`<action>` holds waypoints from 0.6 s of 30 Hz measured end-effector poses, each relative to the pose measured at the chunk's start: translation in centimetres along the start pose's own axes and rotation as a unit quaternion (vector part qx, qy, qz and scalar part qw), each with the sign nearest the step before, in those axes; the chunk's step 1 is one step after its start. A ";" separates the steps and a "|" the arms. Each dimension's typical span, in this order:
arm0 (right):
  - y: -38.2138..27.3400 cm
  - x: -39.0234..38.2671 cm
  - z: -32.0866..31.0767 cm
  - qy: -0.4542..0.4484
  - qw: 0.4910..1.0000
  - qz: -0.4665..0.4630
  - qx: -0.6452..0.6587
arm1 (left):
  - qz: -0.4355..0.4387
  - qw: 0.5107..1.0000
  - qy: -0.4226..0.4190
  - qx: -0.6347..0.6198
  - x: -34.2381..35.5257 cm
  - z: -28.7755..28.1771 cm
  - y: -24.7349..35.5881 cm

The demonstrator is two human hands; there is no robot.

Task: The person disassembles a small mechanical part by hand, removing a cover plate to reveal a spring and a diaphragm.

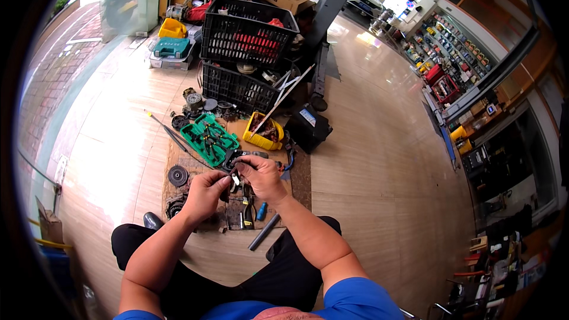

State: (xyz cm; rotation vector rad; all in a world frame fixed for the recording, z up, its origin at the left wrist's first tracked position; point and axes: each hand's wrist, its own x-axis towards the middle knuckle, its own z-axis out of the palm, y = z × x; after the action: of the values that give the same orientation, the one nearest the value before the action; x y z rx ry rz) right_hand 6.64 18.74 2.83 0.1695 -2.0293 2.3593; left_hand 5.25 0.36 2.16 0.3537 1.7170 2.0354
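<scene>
My left hand (pixel 205 193) and my right hand (pixel 262 176) meet above the work mat, fingertips pinched. Between them is a small dark part (pixel 232 169), mostly covered by the fingers, so I cannot make out its kind. Just beyond lies an open green tool case (pixel 208 137) with several black-handled tools in it. Below my right hand are pliers (pixel 248 212) with black and yellow handles and a short blue handle (pixel 262 211). A round black grooved disc (pixel 178 175) rests left of my left hand.
A brown mat (pixel 301 173) covers the floor here. A grey tube (pixel 264 232) lies at its near edge. Farther off are a yellow bin (pixel 263 131) of parts, a black battery (pixel 308 128), and stacked black crates (pixel 249 41). Long strips (pixel 283 98) lean over the bin.
</scene>
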 end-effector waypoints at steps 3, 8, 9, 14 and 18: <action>-0.1 0.0 -0.3 -0.023 1.000 0.006 0.016 | -0.001 0.998 -0.043 -0.036 0.0 -0.2 0.1; -0.3 0.0 0.3 0.016 0.993 -0.058 -0.100 | -0.014 0.998 -0.034 -0.049 -0.1 0.2 0.2; -0.2 0.0 0.4 0.028 0.986 -0.085 -0.140 | -0.007 1.000 -0.018 -0.012 -0.1 0.4 0.4; 0.0 -0.2 0.5 0.030 0.985 -0.076 -0.154 | 0.063 0.985 0.043 0.155 -0.2 0.8 -0.3; -0.5 -0.4 0.0 -0.006 0.997 -0.010 -0.072 | 0.001 0.998 0.018 0.061 -0.2 0.8 0.4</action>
State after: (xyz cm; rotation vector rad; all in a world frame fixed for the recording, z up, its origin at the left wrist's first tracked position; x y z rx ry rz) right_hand 7.11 18.82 3.24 0.2001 -2.1826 2.1950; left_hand 5.73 0.87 2.68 0.3609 1.8678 1.9548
